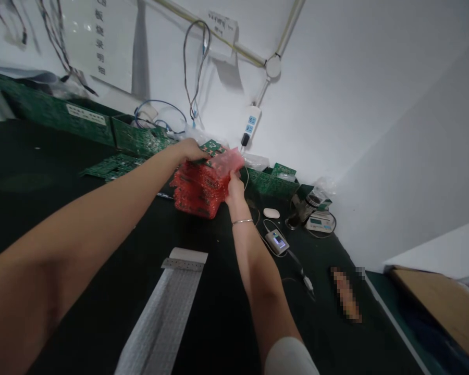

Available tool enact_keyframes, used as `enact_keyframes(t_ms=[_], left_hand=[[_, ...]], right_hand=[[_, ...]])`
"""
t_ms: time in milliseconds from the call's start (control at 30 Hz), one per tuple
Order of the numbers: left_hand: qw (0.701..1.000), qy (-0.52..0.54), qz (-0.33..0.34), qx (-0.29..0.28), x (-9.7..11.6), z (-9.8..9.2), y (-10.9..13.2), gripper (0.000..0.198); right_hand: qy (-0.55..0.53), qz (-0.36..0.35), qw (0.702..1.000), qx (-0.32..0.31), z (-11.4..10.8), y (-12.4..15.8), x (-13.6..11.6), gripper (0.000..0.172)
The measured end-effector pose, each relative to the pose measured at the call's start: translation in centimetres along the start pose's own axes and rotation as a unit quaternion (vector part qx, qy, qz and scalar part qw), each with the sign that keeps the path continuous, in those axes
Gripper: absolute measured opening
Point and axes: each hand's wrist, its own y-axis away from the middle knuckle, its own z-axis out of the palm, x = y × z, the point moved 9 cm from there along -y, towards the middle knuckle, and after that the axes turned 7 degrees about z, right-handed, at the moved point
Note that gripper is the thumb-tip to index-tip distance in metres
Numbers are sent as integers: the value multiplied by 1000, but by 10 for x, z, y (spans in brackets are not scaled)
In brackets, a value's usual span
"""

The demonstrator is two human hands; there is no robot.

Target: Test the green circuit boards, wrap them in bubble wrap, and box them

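Toward the back of the dark table is a stack of red bubble-wrap bags (199, 192), with dark shapes showing through the film. A green circuit board (213, 147) lies at the top of the stack. My left hand (190, 150) reaches over the stack's left side, its fingers closed at the board's edge. On the right side, my right hand (235, 186) is closed on a pink bubble-wrap bag (229, 161) that covers the top right of the stack. The bags hide part of my right fingers.
Green bins (89, 120) line the wall, with loose circuit boards (115, 165) in front. A strip of grey ribbon-like material (168, 307) runs toward me. At right are a small device with a screen (277, 242), a white mouse-shaped object (271, 213) and a meter (320, 221).
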Motion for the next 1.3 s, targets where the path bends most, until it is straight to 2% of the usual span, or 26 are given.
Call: enact_keyframes(t_ms=[100,200,267,333,433,500,567,667,800,867,933,1033,1100,1133,1200,1300], left_hand=[[1000,3,8,8,8,2,9,39],[998,37,32,33,17,0,22,40],[991,104,66,58,27,-6,36,43],[971,202,93,84,35,-16,56,49],[929,353,71,83,40,-24,89,56],[903,424,31,53,42,-22,109,56],[887,460,2,38,43,-22,128,56],[895,444,-23,31,38,-26,158,57],[955,293,-9,51,11,-43,215,49],[976,205,-18,66,-18,-48,253,47],[986,146,-60,60,-56,-45,295,48],[983,107,-149,13,-119,-29,358,53],[979,83,-185,-15,-151,-20,391,56],[980,58,-190,-16,-163,-19,403,57],[986,-9,-167,20,-175,-27,416,59],[989,-58,-101,86,-164,-37,419,59]], right_hand=[[-63,32,995,76,-3,11,1,57],[-116,-7,990,83,-5,32,-22,54],[-149,-49,984,79,-7,52,-44,48],[-168,-86,980,69,-8,75,-67,42],[-163,-108,979,59,-8,108,-95,32],[-154,-85,983,62,-5,126,-104,24],[-158,-32,984,70,0,140,-101,17],[-184,35,981,55,11,164,-84,13],[-187,81,978,38,21,216,-41,13],[-169,107,979,26,28,249,-6,14],[-133,136,982,-1,39,285,34,15],[-54,179,982,-22,53,339,96,17],[11,180,983,-33,54,367,121,15],[49,171,983,-43,53,377,127,13],[116,150,980,-57,45,387,126,9],[117,177,977,-25,13,385,110,10]])
